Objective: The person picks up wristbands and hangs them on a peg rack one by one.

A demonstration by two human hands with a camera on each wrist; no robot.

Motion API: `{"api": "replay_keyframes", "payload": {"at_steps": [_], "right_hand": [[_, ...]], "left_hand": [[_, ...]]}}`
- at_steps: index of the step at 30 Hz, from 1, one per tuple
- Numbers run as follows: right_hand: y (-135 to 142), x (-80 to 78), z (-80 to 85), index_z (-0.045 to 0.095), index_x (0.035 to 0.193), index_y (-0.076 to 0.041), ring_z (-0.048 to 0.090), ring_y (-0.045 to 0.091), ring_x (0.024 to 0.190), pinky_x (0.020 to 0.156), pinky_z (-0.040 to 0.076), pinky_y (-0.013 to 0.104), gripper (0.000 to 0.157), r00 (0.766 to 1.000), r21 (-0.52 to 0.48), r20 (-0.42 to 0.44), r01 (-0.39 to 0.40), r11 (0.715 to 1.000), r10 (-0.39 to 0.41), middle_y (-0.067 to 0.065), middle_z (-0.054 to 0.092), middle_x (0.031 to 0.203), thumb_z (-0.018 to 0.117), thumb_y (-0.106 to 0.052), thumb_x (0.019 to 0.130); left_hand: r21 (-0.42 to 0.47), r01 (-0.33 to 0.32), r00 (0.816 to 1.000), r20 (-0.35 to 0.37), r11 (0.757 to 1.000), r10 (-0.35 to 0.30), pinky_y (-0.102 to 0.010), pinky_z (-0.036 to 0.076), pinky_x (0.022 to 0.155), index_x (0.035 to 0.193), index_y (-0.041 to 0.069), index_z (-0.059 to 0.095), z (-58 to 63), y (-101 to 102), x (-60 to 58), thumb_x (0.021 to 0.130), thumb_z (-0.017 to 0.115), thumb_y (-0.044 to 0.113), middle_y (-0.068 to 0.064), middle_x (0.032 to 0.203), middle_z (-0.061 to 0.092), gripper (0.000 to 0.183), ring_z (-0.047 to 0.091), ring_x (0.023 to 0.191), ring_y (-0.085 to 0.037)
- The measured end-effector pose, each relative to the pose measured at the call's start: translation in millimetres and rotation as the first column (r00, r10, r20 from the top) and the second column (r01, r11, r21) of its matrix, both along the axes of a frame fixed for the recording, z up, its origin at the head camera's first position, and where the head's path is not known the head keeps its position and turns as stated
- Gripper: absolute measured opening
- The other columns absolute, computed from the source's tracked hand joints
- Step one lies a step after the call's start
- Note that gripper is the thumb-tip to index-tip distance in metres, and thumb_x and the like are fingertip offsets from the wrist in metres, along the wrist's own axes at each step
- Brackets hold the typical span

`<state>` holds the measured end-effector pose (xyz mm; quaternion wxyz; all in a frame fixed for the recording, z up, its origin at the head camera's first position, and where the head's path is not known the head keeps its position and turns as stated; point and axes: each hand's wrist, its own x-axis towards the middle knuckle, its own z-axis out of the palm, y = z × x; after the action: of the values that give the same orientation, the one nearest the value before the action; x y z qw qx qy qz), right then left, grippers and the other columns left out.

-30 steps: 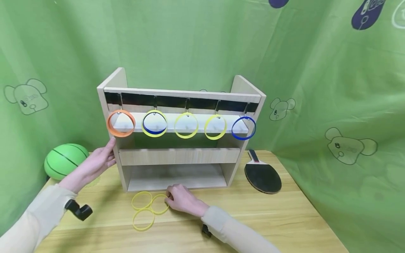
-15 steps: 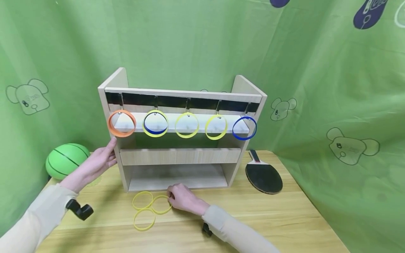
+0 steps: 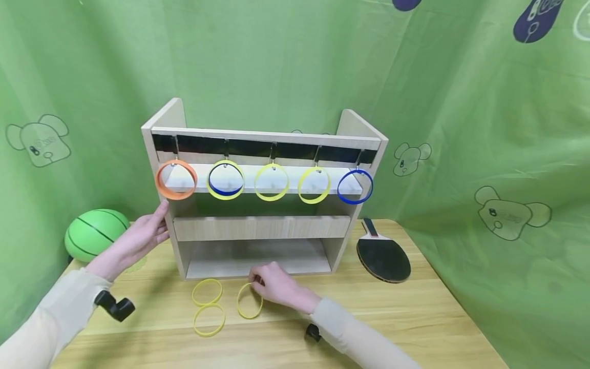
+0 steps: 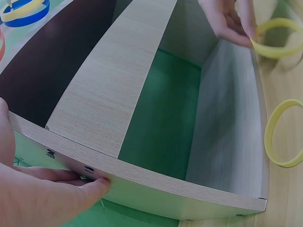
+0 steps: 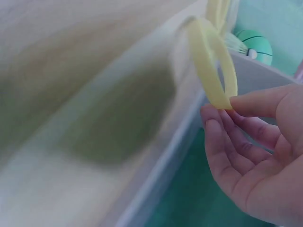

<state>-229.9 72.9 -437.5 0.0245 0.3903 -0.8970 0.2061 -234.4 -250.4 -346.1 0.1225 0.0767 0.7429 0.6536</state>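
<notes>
My right hand (image 3: 276,283) pinches a thin yellow ring (image 5: 204,64) between thumb and fingertips, just in front of the wooden rack's lower shelf. The ring is tilted up in the right wrist view. Two more yellow rings, a far one (image 3: 193,293) and a near one (image 3: 209,335), lie on the table to its left. My left hand (image 3: 143,233) touches the left side panel of the wooden rack (image 3: 262,229), its fingers resting along the outer face (image 4: 213,201). Rings hang from the rack's hooks: orange (image 3: 159,183), yellow with blue, yellow, yellow, and blue (image 3: 340,192).
A green ball (image 3: 94,233) sits at the table's left edge, beside my left forearm. To the right of the rack lies a black table tennis paddle (image 3: 383,260). Green patterned cloth (image 3: 276,61) hangs behind and at both sides of the wooden table (image 3: 415,328).
My right hand has lifted one yellow ring away from the other two and moved a little to the right with it. The left hand stays against the rack.
</notes>
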Motion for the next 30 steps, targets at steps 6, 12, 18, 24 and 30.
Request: {"api": "replay_keyframes", "payload": {"at_steps": [6,12,18,24,30], "right_hand": [[11,9.5,31.1,0.069,0.088,-0.007,0.065,0.009,0.071,0.062,0.050,0.004,0.006,0.989,-0.014,-0.129,-0.070,0.997,0.067,0.004,0.071,0.082,0.067,-0.001,0.087],[22,17.2,84.4,0.069,0.090,-0.006,0.066,0.010,0.073,0.065,0.052,0.004,0.001,0.949,-0.050,-0.301,-0.112,0.992,0.091,0.004,0.069,0.083,0.069,-0.007,0.089],[31,21.1,139.2,0.068,0.089,-0.005,0.063,0.010,0.074,0.066,0.057,0.012,0.003,0.897,-0.113,-0.433,-0.155,0.981,0.092,0.003,0.068,0.083,0.070,-0.005,0.088],[35,20.9,186.9,0.067,0.089,-0.004,0.063,0.011,0.073,0.064,0.058,0.017,0.003,0.857,-0.167,-0.509,-0.191,0.967,0.082,0.004,0.068,0.083,0.066,-0.002,0.090],[34,17.5,219.8,0.065,0.090,-0.004,0.063,0.013,0.074,0.065,0.059,0.019,0.005,0.850,-0.198,-0.522,-0.205,0.958,0.074,0.006,0.068,0.084,0.064,0.001,0.090]], "left_hand": [[0.004,-0.002,1.000,0.001,1.000,0.002,-0.056,0.004,0.125,0.149,-0.011,-0.016,0.1,0,0.7,0.101,0.021,0.063,-0.033,0.159,-0.014,0.096,-0.004,0.151,-0.049],[0.003,0.005,1.000,-0.005,1.000,-0.005,-0.057,0.003,0.125,0.149,-0.010,-0.017,0.7,0,0.5,0.101,0.021,0.062,-0.033,0.159,-0.015,0.095,-0.005,0.150,-0.049],[-0.001,0.009,1.000,-0.010,1.000,-0.009,-0.058,0.003,0.125,0.150,-0.009,-0.018,-0.1,-1,0.3,0.101,0.021,0.062,-0.032,0.159,-0.017,0.094,-0.006,0.150,-0.050],[-0.018,0.011,1.000,-0.014,1.000,-0.011,-0.060,0.003,0.125,0.150,-0.008,-0.018,-0.3,-1,0.5,0.101,0.020,0.062,-0.031,0.159,-0.018,0.093,-0.007,0.150,-0.051],[-0.004,0.011,1.000,-0.007,1.000,-0.011,-0.059,0.003,0.125,0.150,-0.009,-0.017,0.6,0,0.9,0.101,0.021,0.062,-0.032,0.159,-0.017,0.094,-0.006,0.150,-0.050]]}}
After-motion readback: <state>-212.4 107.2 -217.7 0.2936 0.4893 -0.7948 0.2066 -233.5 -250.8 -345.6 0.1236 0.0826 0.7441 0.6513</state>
